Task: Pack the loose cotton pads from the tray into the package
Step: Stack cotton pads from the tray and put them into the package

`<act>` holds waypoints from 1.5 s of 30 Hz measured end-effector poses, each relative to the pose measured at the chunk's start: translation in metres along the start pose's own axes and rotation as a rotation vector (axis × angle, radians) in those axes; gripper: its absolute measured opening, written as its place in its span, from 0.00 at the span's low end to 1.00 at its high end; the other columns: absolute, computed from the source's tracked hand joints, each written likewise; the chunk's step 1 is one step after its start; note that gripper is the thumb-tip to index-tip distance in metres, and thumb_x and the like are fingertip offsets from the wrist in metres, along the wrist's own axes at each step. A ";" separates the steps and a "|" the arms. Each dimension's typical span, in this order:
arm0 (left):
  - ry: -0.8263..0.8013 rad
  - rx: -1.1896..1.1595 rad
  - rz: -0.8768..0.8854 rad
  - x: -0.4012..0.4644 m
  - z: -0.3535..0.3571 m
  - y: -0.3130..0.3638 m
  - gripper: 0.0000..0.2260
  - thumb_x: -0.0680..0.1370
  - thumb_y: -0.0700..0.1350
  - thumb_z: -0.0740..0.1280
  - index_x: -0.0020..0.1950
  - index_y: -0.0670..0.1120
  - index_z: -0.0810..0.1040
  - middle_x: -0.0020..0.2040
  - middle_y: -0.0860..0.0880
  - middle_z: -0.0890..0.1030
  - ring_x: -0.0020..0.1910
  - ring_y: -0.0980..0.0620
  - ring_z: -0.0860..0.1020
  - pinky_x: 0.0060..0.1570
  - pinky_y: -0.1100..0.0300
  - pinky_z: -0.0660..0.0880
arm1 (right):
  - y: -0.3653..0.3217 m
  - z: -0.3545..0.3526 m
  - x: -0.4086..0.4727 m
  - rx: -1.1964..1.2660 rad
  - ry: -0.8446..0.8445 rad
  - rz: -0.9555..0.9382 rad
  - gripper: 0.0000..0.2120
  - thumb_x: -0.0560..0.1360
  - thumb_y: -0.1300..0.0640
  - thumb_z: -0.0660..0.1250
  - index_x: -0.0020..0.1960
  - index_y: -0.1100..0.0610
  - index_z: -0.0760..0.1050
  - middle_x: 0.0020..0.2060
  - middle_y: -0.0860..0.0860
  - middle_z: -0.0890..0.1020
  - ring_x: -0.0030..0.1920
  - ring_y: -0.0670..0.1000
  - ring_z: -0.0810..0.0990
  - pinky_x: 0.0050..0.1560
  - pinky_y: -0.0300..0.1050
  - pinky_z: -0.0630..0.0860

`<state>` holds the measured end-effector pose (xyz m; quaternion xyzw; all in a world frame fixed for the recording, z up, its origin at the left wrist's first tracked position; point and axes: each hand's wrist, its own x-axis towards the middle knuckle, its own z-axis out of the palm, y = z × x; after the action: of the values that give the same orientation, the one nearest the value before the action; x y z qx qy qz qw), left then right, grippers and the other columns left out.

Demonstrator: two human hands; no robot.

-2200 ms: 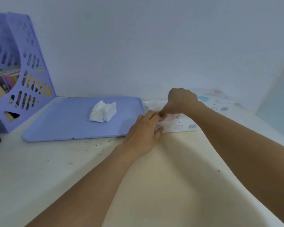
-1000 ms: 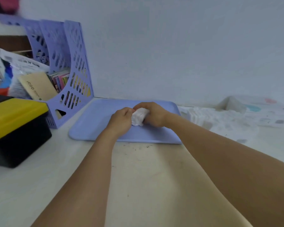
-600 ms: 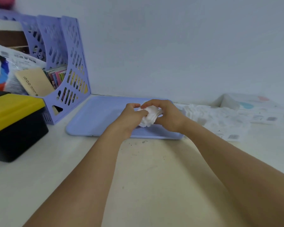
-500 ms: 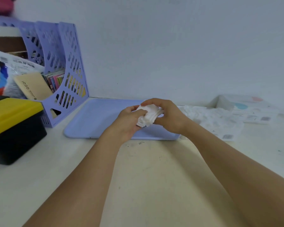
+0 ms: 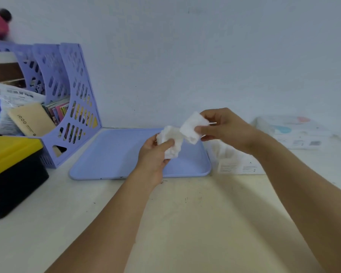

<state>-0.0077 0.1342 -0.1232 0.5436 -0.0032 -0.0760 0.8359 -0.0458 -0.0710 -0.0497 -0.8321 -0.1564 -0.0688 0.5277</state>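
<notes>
Hands have parted since half a second ago, when both were closed together round one white clump above the tray's near edge. Now the left hand (image 5: 153, 154), just left of the frame's centre, grips a crumpled bunch of white cotton pads (image 5: 170, 141) with its thumb pressed over the front and its fingers curled behind. The right hand (image 5: 223, 131), higher and to the right, pinches a second, flatter wad of white cotton pads (image 5: 192, 127) between thumb and fingertips. The two wads touch or overlap where they meet; whether they are fully apart cannot be told.

Both wads hang in the air over the right part of the pale blue flat plastic tray (image 5: 114, 154), which lies on the cream counter (image 5: 185, 213) in the middle of the frame and now carries no pads on its visible surface. Just right of the tray, partly behind the right wrist, lies the white crinkled plastic package (image 5: 230, 164) with printed labels, showing more to the frame's centre than before as the view has swung.

Further right against the wall sits a white box with pink and blue spots (image 5: 291, 133). At the left stand a lilac perforated file holder (image 5: 77, 107) and a yellow-lidded black box (image 5: 12, 168).
</notes>
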 end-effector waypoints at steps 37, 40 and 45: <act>-0.284 -0.027 -0.043 -0.033 0.026 0.021 0.12 0.84 0.35 0.58 0.64 0.35 0.77 0.54 0.40 0.86 0.51 0.50 0.86 0.46 0.62 0.81 | -0.030 0.038 -0.003 -0.399 -0.057 0.013 0.40 0.71 0.52 0.75 0.79 0.48 0.61 0.75 0.43 0.66 0.71 0.44 0.68 0.65 0.40 0.71; -0.323 -0.105 -0.101 -0.038 0.030 0.023 0.11 0.85 0.40 0.60 0.61 0.38 0.79 0.49 0.45 0.87 0.46 0.54 0.86 0.41 0.63 0.80 | -0.030 0.046 -0.004 -0.601 -0.101 -0.042 0.42 0.71 0.48 0.77 0.78 0.53 0.62 0.72 0.48 0.72 0.69 0.48 0.72 0.66 0.40 0.69; -0.285 -0.261 -0.146 -0.037 0.031 0.026 0.13 0.85 0.41 0.61 0.63 0.36 0.78 0.58 0.41 0.84 0.53 0.49 0.85 0.47 0.59 0.82 | -0.030 0.051 -0.002 -0.672 0.006 -0.082 0.28 0.71 0.46 0.76 0.65 0.58 0.75 0.55 0.54 0.82 0.55 0.56 0.79 0.57 0.53 0.74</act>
<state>-0.0432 0.1213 -0.0840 0.4130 -0.0724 -0.2122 0.8827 -0.0609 -0.0134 -0.0466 -0.9523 -0.1569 -0.1402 0.2211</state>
